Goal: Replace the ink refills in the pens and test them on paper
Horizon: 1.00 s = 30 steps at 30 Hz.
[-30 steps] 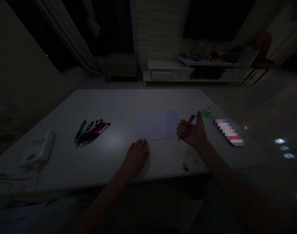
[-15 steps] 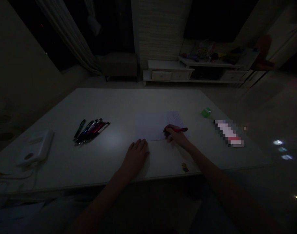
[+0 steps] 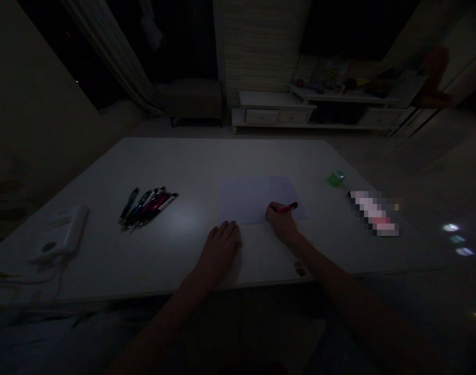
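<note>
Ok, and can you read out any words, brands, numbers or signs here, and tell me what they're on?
None can be read for certain.
Sheet of paper: lines of small handwriting on its right part, too small and dim to read.
White box with a cord: faint marks on top, too blurred to read.
Pens in the pile: no lettering can be made out.
</note>
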### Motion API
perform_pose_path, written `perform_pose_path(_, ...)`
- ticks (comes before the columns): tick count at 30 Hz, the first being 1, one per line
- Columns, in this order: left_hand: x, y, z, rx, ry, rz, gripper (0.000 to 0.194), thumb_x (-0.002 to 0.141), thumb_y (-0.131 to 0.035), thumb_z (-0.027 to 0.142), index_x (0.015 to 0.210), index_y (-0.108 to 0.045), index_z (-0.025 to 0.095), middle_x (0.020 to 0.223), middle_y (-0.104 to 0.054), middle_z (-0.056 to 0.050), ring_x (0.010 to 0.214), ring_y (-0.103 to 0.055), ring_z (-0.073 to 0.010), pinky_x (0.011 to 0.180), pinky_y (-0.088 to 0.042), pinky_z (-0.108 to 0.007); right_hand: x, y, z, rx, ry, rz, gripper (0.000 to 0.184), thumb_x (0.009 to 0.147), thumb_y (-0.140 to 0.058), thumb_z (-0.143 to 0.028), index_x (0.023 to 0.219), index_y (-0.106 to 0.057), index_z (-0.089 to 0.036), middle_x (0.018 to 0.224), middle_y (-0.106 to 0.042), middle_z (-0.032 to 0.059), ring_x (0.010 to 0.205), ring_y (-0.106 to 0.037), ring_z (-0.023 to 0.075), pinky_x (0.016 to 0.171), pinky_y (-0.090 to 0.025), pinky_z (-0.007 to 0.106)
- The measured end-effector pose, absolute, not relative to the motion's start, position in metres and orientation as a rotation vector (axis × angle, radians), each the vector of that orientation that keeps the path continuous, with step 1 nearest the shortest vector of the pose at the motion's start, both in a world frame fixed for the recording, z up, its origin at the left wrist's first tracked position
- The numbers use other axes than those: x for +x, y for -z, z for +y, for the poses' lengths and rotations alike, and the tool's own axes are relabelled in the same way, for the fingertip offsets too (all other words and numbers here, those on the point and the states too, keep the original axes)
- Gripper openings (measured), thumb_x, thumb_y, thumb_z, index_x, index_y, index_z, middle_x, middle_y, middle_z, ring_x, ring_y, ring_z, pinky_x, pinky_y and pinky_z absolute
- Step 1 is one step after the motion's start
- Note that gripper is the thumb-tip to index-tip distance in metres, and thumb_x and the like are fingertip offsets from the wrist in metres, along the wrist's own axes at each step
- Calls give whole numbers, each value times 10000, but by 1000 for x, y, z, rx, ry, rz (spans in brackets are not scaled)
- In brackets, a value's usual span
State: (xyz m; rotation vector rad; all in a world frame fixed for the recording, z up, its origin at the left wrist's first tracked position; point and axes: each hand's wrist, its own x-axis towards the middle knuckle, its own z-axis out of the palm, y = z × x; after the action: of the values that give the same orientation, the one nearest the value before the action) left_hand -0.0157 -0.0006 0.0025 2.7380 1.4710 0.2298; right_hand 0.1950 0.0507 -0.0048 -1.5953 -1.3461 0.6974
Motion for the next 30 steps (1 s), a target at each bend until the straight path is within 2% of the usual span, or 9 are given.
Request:
perform_pose_path(9, -15, -3, -2, 2727, -244, 1472, 389, 893, -381, 242, 1264, -436, 138, 1354, -421, -114, 1251, -359, -258, 1015, -300, -444, 197, 9, 52, -1585, -731, -1303, 178, 662, -419, -253, 523, -489, -167, 483, -441, -20, 470, -404, 101, 428, -284, 208)
perform_pose_path(12, -16, -1, -1, 2732, -252, 1468, 388, 893, -376, 244, 1264, -434, 147, 1356, -419, -111, 1250, -361, -253, 1013, -301, -446, 206, 2, 54, -1556, -772, -1164, 206, 666, -450, -285, 764, -578, -156, 516, -462, -34, 453, -424, 99, 414, -316, 199)
perform_pose_path(14, -17, 0, 0, 2731, -251, 1469, 391, 893, -373, 251, 1265, -431, 148, 1355, -419, -111, 1248, -363, -252, 1010, -305, -446, 216, -8, 55, -1555, -756, -1080, 431, 652, -501, -297, 1058, -519, -155, 529, -471, -54, 429, -436, 100, 400, -337, 198)
perform_pose_path(16, -17, 0, 0, 2728, -254, 1468, 396, 892, -370, 253, 1269, -427, 143, 1355, -420, -114, 1249, -362, -254, 1008, -306, -447, 228, -23, 54, -1558, -725, -1103, 646, 638, -541, -289, 1247, -375, -155, 521, -475, -66, 411, -447, 105, 388, -345, 200)
perform_pose_path(18, -17, 0, -1, 2722, -253, 1469, 397, 892, -365, 249, 1268, -429, 140, 1355, -418, -118, 1248, -363, -257, 1009, -305, -450, 242, -38, 54, -1557, -726, -1232, 710, 646, -534, -268, 1310, -308, -154, 484, -460, -75, 387, -441, 107, 378, -339, 201)
perform_pose_path(21, -17, -2, -1, 2716, -236, 1463, 392, 888, -363, 244, 1257, -443, 138, 1354, -419, -121, 1246, -369, -258, 1011, -303, -449, 268, -49, 56, -1608, -724, -1473, 683, 674, -500, -258, 1324, -314, -159, 434, -424, -86, 347, -415, 105, 383, -334, 211)
perform_pose_path(24, -18, -3, 1, 2708, -230, 1462, 389, 889, -364, 243, 1258, -443, 148, 1352, -424, -110, 1248, -370, -251, 1010, -310, -439, 299, -42, 64, -1802, -522, -1599, 645, 714, -488, -286, 1327, -336, -156, 517, -515, -26, 416, -484, 136, 458, -383, 253)
perform_pose_path(26, -20, -5, 3, 2703, -234, 1474, 389, 891, -364, 249, 1260, -441, 156, 1357, -421, -101, 1251, -365, -252, 1012, -311, -440, 319, -32, 71, -1972, -307, -1635, 658, 741, -500, -318, 1350, -316, -147, 668, -607, 53, 553, -561, 184, 558, -413, 292)
perform_pose_path(30, -27, -5, 6, 2702, -222, 1511, 393, 892, -361, 263, 1259, -444, 149, 1362, -413, -109, 1254, -362, -256, 1019, -305, -447, 351, -10, 81, -2223, -156, -1609, 651, 787, -485, -390, 1358, -304, -135, 835, -643, 119, 729, -600, 237, 636, -408, 307)
